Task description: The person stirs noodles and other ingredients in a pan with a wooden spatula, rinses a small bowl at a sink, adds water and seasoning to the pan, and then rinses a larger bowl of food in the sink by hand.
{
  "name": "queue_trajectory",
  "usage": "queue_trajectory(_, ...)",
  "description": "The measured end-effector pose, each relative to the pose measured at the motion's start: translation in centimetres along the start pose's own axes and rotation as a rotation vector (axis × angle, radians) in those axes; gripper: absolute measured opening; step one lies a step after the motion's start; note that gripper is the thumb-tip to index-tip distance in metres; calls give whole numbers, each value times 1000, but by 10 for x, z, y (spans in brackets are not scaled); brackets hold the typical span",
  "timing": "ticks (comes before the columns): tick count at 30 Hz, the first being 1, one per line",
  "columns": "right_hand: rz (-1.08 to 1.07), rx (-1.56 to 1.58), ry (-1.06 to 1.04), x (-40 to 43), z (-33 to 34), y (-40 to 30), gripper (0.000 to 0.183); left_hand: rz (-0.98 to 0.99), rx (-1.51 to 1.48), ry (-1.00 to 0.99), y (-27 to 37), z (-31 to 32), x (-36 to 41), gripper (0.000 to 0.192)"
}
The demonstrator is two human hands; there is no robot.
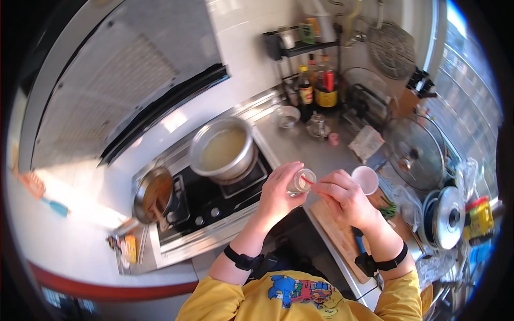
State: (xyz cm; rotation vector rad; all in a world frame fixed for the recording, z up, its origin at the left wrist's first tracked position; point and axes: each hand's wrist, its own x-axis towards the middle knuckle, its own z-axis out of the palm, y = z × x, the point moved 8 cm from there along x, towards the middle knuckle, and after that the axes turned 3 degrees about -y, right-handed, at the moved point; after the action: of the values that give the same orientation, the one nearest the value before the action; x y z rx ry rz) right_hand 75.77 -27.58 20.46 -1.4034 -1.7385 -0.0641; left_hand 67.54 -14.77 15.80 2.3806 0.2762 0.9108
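Note:
My left hand (280,191) is wrapped around a small clear glass jar (298,183), tilted so its mouth faces my right hand. Some pale content shows inside, too small to identify. Between the fingertips of my right hand (345,196) is a thin red spoon-like stick (307,180), whose far end reaches into the jar's mouth. Both hands hover in front of the counter, just right of the stove. A pale pink cup (365,180) stands close behind my right hand.
On the black gas stove (200,200) are a metal pot (221,149) of cloudy liquid and a pan (153,192) with a wooden utensil. A wooden cutting board (333,232) lies below my right hand. Sauce bottles (326,94) stand by the rack; a glass lid (415,152) leans at right.

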Motion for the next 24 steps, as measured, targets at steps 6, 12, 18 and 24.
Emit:
queue_trajectory(6, -42, 160, -61, 51, 92, -43, 15, -127, 264, 121, -14, -100, -61, 59)
queue_trajectory(12, 355, 730, -92, 79, 220, -48, 14, -290, 459, 204, -42, -193, -139, 62)
queue_trajectory(18, 523, 1014, -252, 122, 339, -110, 17, -455, 552, 248, -75, -298, -213, 58)
queue_trajectory(24, 599, 1116, -184, 181, 426, -161, 20, -475, 541, 262, -127, -400, -258, 60)
